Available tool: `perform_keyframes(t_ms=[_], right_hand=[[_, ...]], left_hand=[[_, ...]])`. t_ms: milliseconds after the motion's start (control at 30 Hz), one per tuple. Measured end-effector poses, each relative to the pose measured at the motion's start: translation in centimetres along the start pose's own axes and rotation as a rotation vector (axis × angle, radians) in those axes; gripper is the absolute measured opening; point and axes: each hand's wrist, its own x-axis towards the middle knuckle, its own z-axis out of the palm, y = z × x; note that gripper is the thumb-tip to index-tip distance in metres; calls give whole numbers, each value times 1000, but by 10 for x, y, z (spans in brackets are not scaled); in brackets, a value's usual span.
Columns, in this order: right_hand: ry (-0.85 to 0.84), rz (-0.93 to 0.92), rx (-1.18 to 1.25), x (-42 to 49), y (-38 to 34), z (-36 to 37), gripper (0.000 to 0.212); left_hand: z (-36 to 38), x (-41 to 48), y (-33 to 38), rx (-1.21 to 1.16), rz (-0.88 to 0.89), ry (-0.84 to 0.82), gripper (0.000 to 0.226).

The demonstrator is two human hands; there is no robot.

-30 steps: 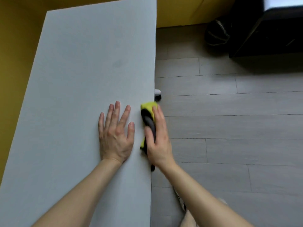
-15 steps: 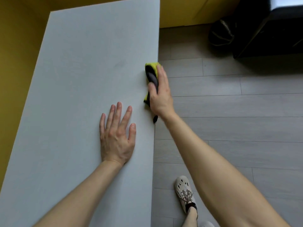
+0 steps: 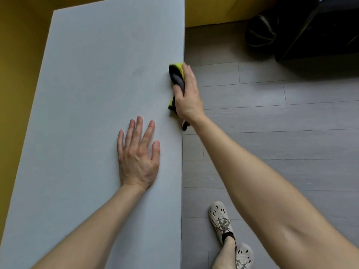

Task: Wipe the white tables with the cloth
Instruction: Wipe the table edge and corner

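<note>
The right grip (image 3: 187,98), a bare hand, clasps the cloth (image 3: 176,74) against the long right edge of the white worktop (image 3: 87,94). The thumb lies on top of the cloth and the fingers run along the outer side of the edge, so the cloth sits pinched between them. The cloth is yellow-green with a dark grey and black part. Its far end sticks out past the fingertips, and a dark end shows just under the wrist.

To the left of this grip and nearer the person, the left grip (image 3: 137,158) lies palm down on the worktop. Its fingers are straight and slightly spread, it holds nothing, and it is apart from the cloth.

The worktop spreads on leftward from both grips to a yellow wall (image 3: 19,55). To the right of the holding grip is a grey plank floor (image 3: 272,123). Farther off that way stands a black cabinet (image 3: 320,35) with a dark bag (image 3: 261,30) beside it. Under the right forearm, close to the worktop's edge, a pale perforated shoe (image 3: 220,220) rests on the floor.
</note>
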Motion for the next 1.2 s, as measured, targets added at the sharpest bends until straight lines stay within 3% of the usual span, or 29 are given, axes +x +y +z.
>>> perform_keyframes(t_ms=[133,233,400,567,733,833,933,1033,1100,1200], right_hand=[[25,-33,11,-21,6,5,66],[52,-50,27,-137,16,11,65],[-97,-37,14,-338,24,-1,71],[-61,-35,25,-267,18,-1,67],[-26,28,40,-162,8,0,67],[-6,-28,17,-203,17,3,68],[16,-25,48,-330,25,14,66],[-77,-36,63,-446,29,6,69],[-115,-42,63,-456,35,1,69],[-73,-18,81,-385,32,7,67]], left_hand=[[1,1,0,-16,-9,10,57],[0,2,1,-19,-2,21,57],[0,2,1,-59,-10,25,52],[-5,-23,-4,-87,17,-10,51],[-27,-126,-4,-107,24,-76,53],[-44,-189,-1,-108,23,-118,55],[-55,-240,-3,-71,54,-132,56],[-55,-258,-3,-45,58,-99,55],[-53,-255,-1,-38,48,-71,55],[-51,-255,0,-44,45,-63,56]])
